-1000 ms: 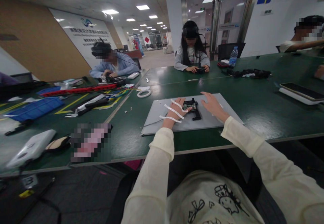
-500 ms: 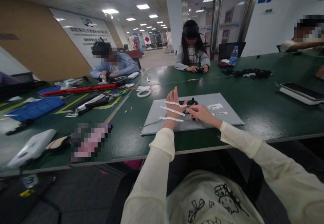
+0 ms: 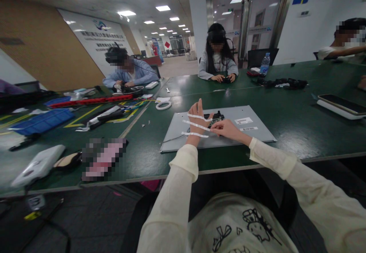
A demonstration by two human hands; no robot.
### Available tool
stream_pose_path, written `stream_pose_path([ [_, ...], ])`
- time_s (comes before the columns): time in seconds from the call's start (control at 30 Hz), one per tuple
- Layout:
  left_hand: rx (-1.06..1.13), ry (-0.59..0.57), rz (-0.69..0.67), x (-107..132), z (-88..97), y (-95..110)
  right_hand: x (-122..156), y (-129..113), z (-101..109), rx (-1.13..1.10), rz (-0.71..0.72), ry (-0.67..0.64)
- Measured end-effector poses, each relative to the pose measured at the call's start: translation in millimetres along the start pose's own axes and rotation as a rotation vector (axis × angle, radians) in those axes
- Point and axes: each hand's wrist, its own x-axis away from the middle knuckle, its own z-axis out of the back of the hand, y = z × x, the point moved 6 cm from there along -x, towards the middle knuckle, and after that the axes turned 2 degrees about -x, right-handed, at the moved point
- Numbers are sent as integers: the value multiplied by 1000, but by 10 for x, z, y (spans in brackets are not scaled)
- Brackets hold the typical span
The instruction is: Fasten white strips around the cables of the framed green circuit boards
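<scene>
My left hand (image 3: 197,121) is raised on edge above a grey panel (image 3: 251,131) on the green table, fingers stretched upward. Three white tape strips (image 3: 197,125) are stuck across its back. My right hand (image 3: 225,128) reaches across and pinches the end of the middle strip at the left hand's edge. Behind both hands a small black part (image 3: 217,116) lies on the panel, mostly hidden. Two white labels (image 3: 243,121) are on the panel to the right.
A roll of white tape (image 3: 163,105) lies beyond the panel on the left. A blue tray (image 3: 40,120), a red bar (image 3: 88,101) and cables fill the left table. A flat device (image 3: 340,106) rests at right. Three other people sit across the tables.
My left hand lifted off the black part and turned upright. My right hand moved left from the panel to the tape strips on the left hand and pinched one.
</scene>
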Motion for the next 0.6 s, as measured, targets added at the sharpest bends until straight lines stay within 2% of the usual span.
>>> stream_pose_path([
  [0.2, 8, -53, 9, -5, -28, -4, -9, 5, 1, 17, -20, -2],
  [0.4, -8, -45, 11, 3, -36, -4, -4, 6, -4, 3, -35, -12],
  [0.6, -53, -16, 53, -13, -112, -128, -18, 32, -4, -156, -59, -7],
])
